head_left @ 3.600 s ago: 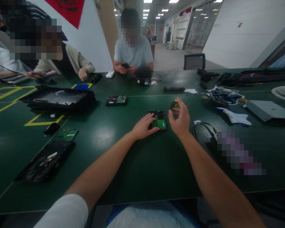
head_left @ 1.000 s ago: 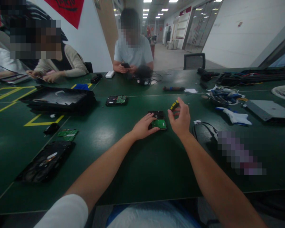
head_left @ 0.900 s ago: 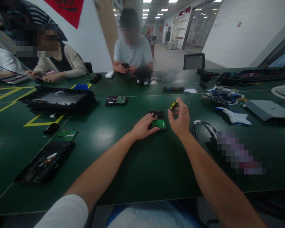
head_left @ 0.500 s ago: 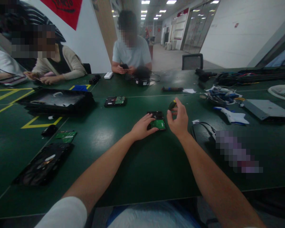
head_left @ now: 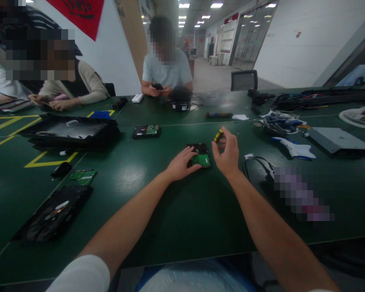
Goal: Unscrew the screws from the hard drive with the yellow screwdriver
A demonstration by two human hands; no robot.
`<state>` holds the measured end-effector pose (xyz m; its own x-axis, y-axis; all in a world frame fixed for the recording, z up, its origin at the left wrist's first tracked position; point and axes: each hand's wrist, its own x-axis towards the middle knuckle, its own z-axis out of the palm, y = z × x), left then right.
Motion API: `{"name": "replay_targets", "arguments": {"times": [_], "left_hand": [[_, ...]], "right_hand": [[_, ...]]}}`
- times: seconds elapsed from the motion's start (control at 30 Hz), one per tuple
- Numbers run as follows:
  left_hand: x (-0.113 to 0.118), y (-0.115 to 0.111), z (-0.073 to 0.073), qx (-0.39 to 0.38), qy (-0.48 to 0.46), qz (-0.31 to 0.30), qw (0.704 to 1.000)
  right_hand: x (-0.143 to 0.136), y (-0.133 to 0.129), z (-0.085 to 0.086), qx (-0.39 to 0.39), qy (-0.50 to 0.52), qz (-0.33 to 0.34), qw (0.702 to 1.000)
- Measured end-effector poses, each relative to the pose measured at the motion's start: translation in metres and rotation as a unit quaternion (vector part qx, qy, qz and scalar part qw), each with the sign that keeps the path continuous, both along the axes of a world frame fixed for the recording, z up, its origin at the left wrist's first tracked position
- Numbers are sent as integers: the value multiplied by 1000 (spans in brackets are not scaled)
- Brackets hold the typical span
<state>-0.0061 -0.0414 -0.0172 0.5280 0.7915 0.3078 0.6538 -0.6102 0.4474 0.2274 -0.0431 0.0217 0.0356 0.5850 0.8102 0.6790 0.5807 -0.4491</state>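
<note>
A hard drive point(head_left: 201, 161) lies on the green table with its green circuit board facing up. My left hand point(head_left: 181, 163) grips it from the left, fingers across the far part and thumb along the near edge. Just to the right, my right hand point(head_left: 227, 152) pinches the yellow-and-black handle of a screwdriver point(head_left: 219, 135) between thumb and fingers. The handle leans, and I cannot make out the shaft or where its tip is. Another hard drive point(head_left: 146, 131) rests farther back on the left, board side up.
At left are a black tray point(head_left: 69, 127), a loose green circuit board point(head_left: 82, 177) and a black drive casing point(head_left: 56, 213). Bundled cables point(head_left: 281, 122), a metal box point(head_left: 340, 140) and a blue-white glove-like item point(head_left: 295, 148) lie right. A person point(head_left: 167, 69) sits opposite with a phone.
The screwdriver handle has turned between my right fingers, so more yellow shows. My left hand stays on the hard drive. The whole view has shifted slightly.
</note>
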Motion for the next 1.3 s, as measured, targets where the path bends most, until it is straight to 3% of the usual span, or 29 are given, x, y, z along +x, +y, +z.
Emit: {"name": "replay_targets", "arguments": {"times": [1.3], "left_hand": [[-1, 0, 1, -8, -4, 1, 1000]], "right_hand": [[-1, -1, 0, -3, -3, -1, 1000]]}}
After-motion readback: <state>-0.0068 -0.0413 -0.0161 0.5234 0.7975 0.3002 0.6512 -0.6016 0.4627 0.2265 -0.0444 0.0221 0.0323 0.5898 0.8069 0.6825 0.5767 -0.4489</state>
